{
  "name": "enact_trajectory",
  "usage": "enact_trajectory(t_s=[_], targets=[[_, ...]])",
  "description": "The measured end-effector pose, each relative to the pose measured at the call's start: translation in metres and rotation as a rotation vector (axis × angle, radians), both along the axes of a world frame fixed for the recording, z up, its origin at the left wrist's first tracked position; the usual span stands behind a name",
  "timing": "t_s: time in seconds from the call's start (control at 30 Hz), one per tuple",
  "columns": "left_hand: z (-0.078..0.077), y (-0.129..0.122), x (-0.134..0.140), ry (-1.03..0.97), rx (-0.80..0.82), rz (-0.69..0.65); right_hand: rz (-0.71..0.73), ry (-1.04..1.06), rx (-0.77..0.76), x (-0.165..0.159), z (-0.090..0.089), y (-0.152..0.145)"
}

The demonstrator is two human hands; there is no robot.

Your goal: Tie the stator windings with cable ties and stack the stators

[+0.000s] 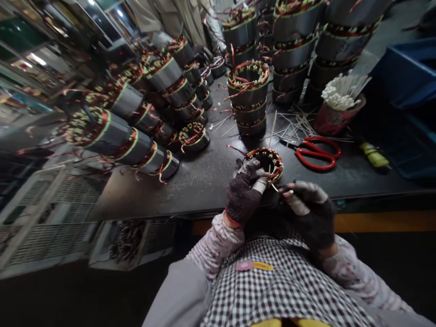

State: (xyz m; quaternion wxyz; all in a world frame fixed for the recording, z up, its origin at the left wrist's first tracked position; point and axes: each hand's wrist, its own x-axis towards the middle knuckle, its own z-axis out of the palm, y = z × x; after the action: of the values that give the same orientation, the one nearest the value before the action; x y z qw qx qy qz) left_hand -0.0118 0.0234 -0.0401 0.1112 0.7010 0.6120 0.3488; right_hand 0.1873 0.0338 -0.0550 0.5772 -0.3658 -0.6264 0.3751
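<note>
At the near edge of the dark bench (204, 181) a stator (269, 162) lies flat, its copper winding and green slot liners facing up. The left hand (245, 190), in a dark fingerless glove with taped fingertips, rests on the stator's near-left rim, fingers curled over the winding and gripping it. The right hand (308, 206), gloved the same way, sits just to the right and nearer the body, fingers pinched shut on a thin pale stick (272, 184) whose tip reaches toward the stator's near side. Beside the stator on the right lie red scissors (316, 153), handles toward the right, and further right a yellow-handled tool (374, 155). Behind the scissors stands a red cup (332, 119) packed with white sticks (342, 91), with loose slivers (293, 125) scattered across the bench around it. A stack of stators (248, 97) rises behind the one being worked on, more stacks (299, 41) stand at the back, and rows of them (136, 118) lie toppled on their sides along the left. A blue crate (405, 77) sits at the far right. Below the bench on the left are pale plastic baskets (44, 218). The person wears a checked apron (282, 286) over patterned sleeves
</note>
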Motion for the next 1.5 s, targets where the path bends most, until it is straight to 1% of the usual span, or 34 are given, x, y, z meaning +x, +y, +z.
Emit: enact_trajectory(t_s=[0.07,0.13,0.2,0.33,0.53,0.6,0.67,0.77,0.83,0.87,0.93,1.0,1.07,1.1,1.2,1.27,1.33,1.37,1.43,1.47,1.5], targets=[[-0.003,0.001,0.001,-0.177,0.037,0.070,0.039,0.037,-0.148,0.003,0.011,0.008],[-0.004,0.004,0.001,-0.261,0.108,0.054,0.131,-0.020,-0.216,0.005,0.022,0.014],[-0.003,0.006,0.000,-0.278,0.160,0.013,0.191,-0.099,-0.213,0.006,0.032,0.017],[-0.001,0.008,0.000,-0.294,0.163,0.028,0.158,-0.151,-0.196,0.003,0.044,0.018],[0.003,0.008,0.003,-0.271,0.113,0.017,0.179,-0.332,-0.234,-0.005,0.043,0.033],[0.005,0.007,0.000,-0.269,0.114,-0.004,0.185,-0.411,-0.170,-0.004,0.042,0.035],[0.007,0.007,-0.003,-0.251,0.117,-0.042,0.156,-0.474,-0.006,-0.002,0.041,0.036],[0.009,0.006,-0.006,-0.235,0.124,-0.057,0.078,-0.514,0.314,-0.003,0.043,0.039],[0.011,0.006,-0.005,-0.240,0.125,-0.045,0.079,-0.522,0.440,-0.003,0.048,0.042],[0.012,0.006,-0.004,-0.242,0.121,-0.044,0.092,-0.511,0.464,-0.004,0.052,0.042],[0.013,0.006,-0.003,-0.240,0.107,-0.050,0.151,-0.434,0.425,-0.004,0.061,0.041],[0.013,0.006,-0.001,-0.234,0.114,-0.054,0.221,-0.309,0.311,-0.004,0.066,0.038],[0.012,0.005,-0.002,-0.222,0.140,-0.044,0.264,-0.192,0.156,-0.003,0.064,0.035],[0.011,0.005,-0.002,-0.212,0.151,-0.031,0.280,-0.166,0.070,-0.001,0.061,0.033],[0.009,0.005,-0.004,-0.164,0.178,0.009,0.318,-0.193,-0.180,0.008,0.051,0.024],[0.009,0.005,-0.004,-0.132,0.206,0.012,0.347,-0.179,-0.291,0.009,0.052,0.021],[0.011,0.005,-0.002,-0.115,0.201,-0.006,0.322,-0.056,-0.330,-0.002,0.061,0.026],[0.012,0.004,-0.002,-0.111,0.179,-0.024,0.289,0.019,-0.321,-0.013,0.064,0.033],[0.016,0.002,-0.002,-0.104,0.119,-0.066,0.177,0.111,-0.228,-0.041,0.067,0.052],[0.018,0.001,-0.002,-0.098,0.085,-0.080,0.118,0.114,-0.169,-0.054,0.065,0.061],[0.021,0.000,-0.003,-0.093,0.055,-0.084,0.090,0.068,-0.137,-0.063,0.061,0.069]])
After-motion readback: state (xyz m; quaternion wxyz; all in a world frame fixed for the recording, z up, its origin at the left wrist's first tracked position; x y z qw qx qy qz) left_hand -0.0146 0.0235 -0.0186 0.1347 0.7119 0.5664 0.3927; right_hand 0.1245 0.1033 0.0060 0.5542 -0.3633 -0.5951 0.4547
